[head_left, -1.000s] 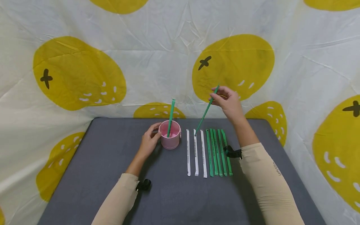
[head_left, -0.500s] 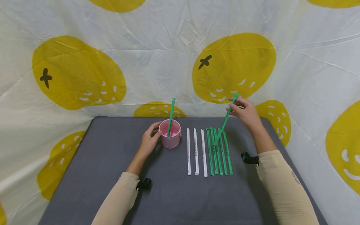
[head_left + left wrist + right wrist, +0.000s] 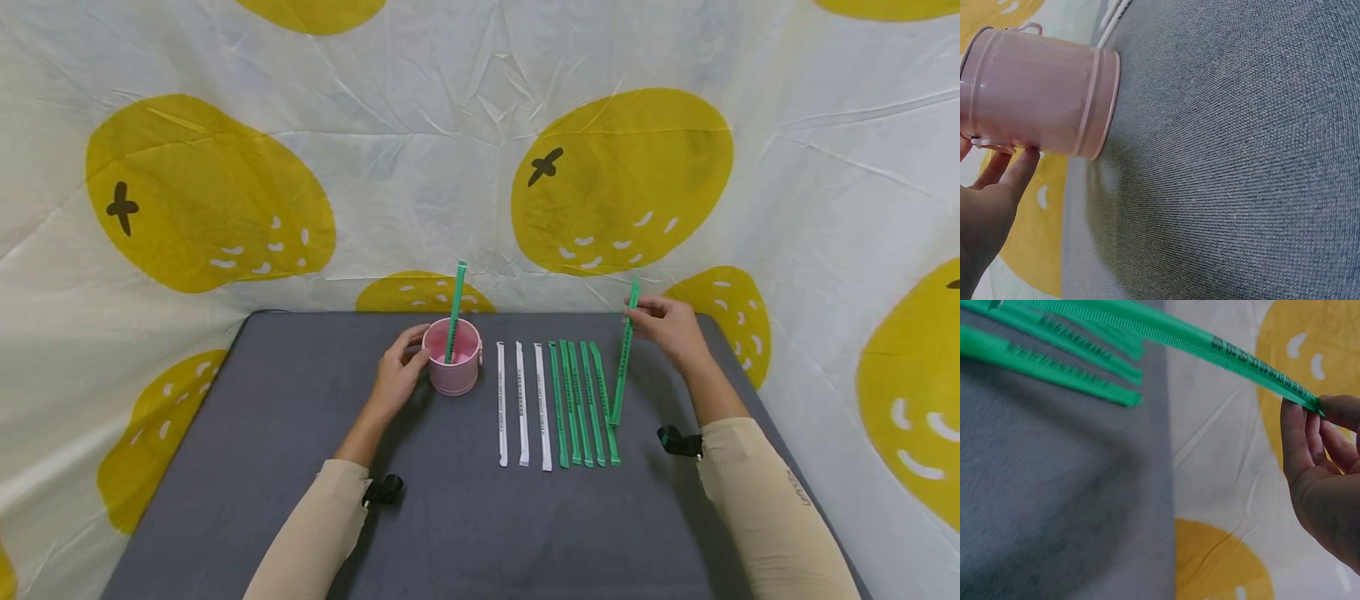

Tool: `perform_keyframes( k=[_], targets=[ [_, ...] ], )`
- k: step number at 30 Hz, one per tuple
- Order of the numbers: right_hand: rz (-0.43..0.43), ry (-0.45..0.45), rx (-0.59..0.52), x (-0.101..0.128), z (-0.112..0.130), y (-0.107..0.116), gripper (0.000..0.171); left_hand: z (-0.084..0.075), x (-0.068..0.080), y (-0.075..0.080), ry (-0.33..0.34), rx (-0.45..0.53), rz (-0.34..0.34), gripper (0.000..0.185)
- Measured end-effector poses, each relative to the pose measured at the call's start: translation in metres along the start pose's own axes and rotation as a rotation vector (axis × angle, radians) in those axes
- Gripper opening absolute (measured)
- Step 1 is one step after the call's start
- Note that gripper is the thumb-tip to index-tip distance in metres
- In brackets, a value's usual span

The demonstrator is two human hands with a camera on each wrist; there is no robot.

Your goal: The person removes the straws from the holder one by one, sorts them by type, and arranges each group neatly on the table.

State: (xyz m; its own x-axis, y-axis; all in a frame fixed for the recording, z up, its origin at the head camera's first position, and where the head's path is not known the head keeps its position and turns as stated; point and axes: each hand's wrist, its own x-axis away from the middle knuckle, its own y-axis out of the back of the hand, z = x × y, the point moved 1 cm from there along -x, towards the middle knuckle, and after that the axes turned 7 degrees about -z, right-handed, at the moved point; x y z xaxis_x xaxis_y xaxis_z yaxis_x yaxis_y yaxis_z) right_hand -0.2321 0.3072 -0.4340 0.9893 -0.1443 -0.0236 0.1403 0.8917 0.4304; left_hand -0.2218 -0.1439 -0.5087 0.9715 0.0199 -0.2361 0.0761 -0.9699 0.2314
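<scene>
A small pink bucket (image 3: 453, 379) stands on the grey table, a green paper-wrapped straw (image 3: 457, 312) leaning upright inside it. My left hand (image 3: 397, 371) holds the bucket by its left side, thumb in front and fingers toward the back. In the left wrist view, fingertips (image 3: 1025, 165) meet the wall by a small handle. My right hand (image 3: 670, 331) pinches another wrapped green straw (image 3: 626, 358) near its top end, between thumb and fingers. That straw slants down, its lower end overlapping the rightmost straw of the green row (image 3: 576, 404) in the head view.
Three white wrapped straws (image 3: 522, 404) lie parallel between the bucket and the green row. Behind the grey table (image 3: 300, 500) hangs a pale cloth (image 3: 420, 150) printed with yellow fruit shapes.
My right hand has moved right and down, carrying the straw from above the white ones, across the green row, to its right end. The left hand and bucket have stayed put.
</scene>
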Motion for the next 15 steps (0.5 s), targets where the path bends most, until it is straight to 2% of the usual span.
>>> perform_keyframes(
  k=[7,11,15],
  targets=[
    [0.027,-0.069,0.181,-0.003,-0.032,-0.002,0.054,-0.033,0.009,0.006,-0.010,-0.028,0.023,0.043],
    [0.030,-0.108,0.234,-0.007,-0.053,-0.005,0.051,-0.039,0.010,0.005,-0.010,-0.032,0.021,0.043],
    [0.038,-0.111,0.252,-0.009,-0.067,-0.009,0.047,-0.036,0.010,0.004,-0.008,-0.014,0.021,0.043]
  ],
)
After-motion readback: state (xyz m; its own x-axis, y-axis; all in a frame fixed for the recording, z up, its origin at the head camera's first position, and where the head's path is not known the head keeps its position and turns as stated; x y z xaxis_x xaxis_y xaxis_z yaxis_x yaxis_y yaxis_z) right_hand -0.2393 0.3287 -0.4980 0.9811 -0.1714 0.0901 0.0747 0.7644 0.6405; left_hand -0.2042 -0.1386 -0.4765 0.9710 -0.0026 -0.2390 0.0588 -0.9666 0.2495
